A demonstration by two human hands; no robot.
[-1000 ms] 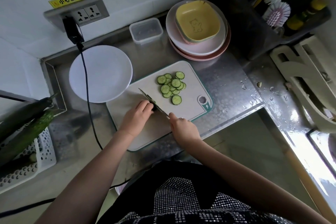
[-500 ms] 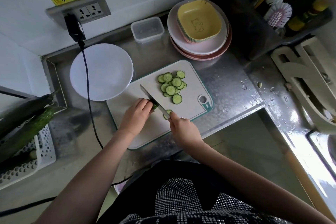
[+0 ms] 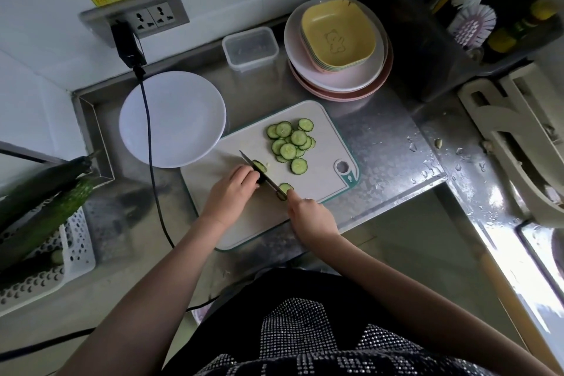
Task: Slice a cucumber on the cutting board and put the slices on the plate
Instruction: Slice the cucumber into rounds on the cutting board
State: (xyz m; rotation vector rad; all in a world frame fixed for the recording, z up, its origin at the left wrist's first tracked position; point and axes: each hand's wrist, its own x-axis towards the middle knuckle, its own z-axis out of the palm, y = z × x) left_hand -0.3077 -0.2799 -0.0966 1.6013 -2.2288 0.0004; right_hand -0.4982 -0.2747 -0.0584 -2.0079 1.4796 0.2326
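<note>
**Down to the last stub of cucumber**

Nearest the camera, the right hand (image 3: 309,215) is curled round the handle of the knife (image 3: 262,175), whose dark blade angles up and left across the cutting board (image 3: 317,189). The handle itself is covered by the fingers. Just left of the blade, the left hand (image 3: 232,189) bunches its fingers over what remains of the cucumber (image 3: 260,178); only a dark sliver of it shows at the fingertips, so how much is left cannot be made out.

Since a second ago two more rounds have come off: one fresh slice (image 3: 260,165) lies against the far side of the blade, another (image 3: 286,188) sits by the right hand's knuckles, where earlier the board was bare. The cutting looks close to finished, and the transfer has not begun.

Beyond the blade, the pile of slices (image 3: 290,140) is heaped toward the board's far edge, overlapping too much to count. Farther left, touching the board's corner, the white plate (image 3: 171,131) holds no slices, and a black cable (image 3: 149,143) crosses it.
</note>
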